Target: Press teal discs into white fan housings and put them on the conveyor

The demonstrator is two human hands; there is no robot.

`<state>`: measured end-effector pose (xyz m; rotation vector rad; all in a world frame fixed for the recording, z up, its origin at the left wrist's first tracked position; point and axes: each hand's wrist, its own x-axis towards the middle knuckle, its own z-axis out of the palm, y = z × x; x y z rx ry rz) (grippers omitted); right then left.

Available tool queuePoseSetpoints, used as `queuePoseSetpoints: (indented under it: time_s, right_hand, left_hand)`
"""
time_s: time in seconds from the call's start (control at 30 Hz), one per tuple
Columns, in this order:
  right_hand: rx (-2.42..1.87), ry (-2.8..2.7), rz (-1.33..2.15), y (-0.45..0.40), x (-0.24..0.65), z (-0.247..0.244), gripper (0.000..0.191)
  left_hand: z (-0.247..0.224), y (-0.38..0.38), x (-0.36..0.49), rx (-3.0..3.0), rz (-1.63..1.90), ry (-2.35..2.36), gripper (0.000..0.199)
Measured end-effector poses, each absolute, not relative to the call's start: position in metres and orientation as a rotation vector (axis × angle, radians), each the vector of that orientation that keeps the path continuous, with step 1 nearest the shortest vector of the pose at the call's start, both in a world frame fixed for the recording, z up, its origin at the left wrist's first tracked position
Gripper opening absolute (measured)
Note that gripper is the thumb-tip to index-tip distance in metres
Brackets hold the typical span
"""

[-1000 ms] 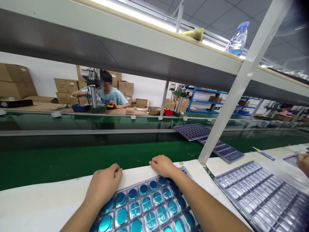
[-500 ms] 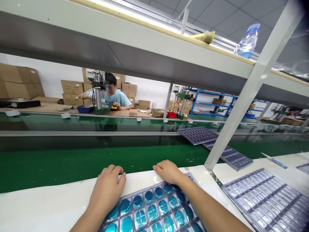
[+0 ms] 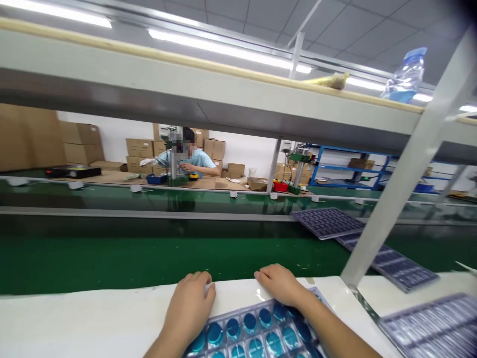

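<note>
My L hand & R hand rest on top edge of blue-disc tray, fingers together, nothing gripped.

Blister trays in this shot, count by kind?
Blue-disc tray: 1
Silver-pocket tray: 1
Dark trays on the green conveyor belt: 2
Total: 4
</note>
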<state>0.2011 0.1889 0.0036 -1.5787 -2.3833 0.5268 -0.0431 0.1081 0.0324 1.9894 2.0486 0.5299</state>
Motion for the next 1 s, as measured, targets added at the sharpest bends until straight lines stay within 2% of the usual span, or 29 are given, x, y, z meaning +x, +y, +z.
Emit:
queuePoseSetpoints:
  time_s: [0.13,0.47,1.0]
  right_hand:
    - [-1.551,-2.366,0.544,0.1887,0.2006,-0.0003,0.042]
    - [-1.527,-2.288,0.578,0.1835,0.2000,-0.0021,0.031]
    - [-1.515,-2.329,0.608,0.1881,0.1994,-0.0042,0.029]
  left_hand:
    - [0.0316,0.1059,-0.0422,1.984,0.558,2.084,0.016]
    - [0.0283,0.1046,-0.0437,1.930,0.506,2.096,0.019]
    - [0.0295,0.1083,-0.0455,1.929,0.440,2.082,0.020]
